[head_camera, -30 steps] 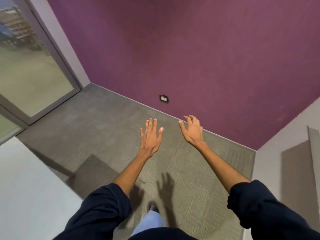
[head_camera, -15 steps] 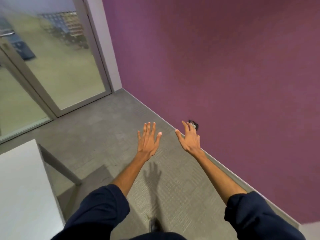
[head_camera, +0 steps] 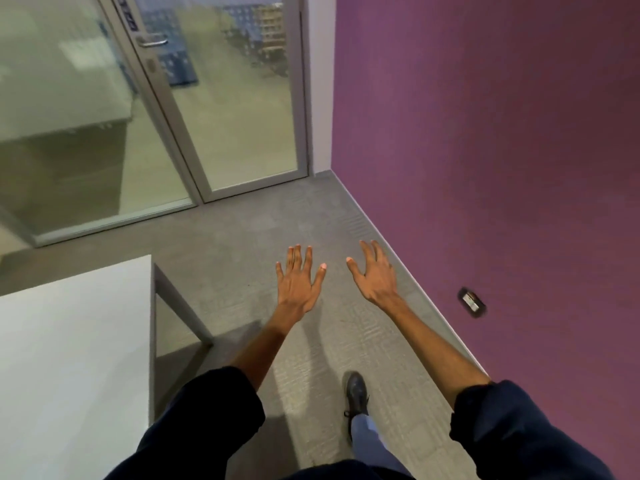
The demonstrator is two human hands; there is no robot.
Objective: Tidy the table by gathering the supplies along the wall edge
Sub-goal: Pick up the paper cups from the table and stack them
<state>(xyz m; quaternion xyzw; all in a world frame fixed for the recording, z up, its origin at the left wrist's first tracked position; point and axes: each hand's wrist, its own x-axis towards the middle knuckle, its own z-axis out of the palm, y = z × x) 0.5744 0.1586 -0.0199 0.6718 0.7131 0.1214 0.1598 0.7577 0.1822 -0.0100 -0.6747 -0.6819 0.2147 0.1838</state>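
My left hand (head_camera: 298, 282) and my right hand (head_camera: 375, 277) are stretched out in front of me over grey carpet, palms down, fingers spread, holding nothing. A white table (head_camera: 69, 358) fills the lower left, its corner and one grey leg (head_camera: 183, 306) showing to the left of my left hand. No supplies show on the part of the tabletop that I see. Both hands hang in the air, apart from the table.
A purple wall (head_camera: 485, 168) runs along the right with a small outlet plate (head_camera: 471, 302) low on it. A glass door (head_camera: 225, 98) with a metal frame and handle stands ahead. My shoe (head_camera: 356, 389) is on the carpet below my right hand.
My view has swung left: the glass door now fills the upper left, the purple wall has slid right, more of the table shows. Both hands stay spread and empty.
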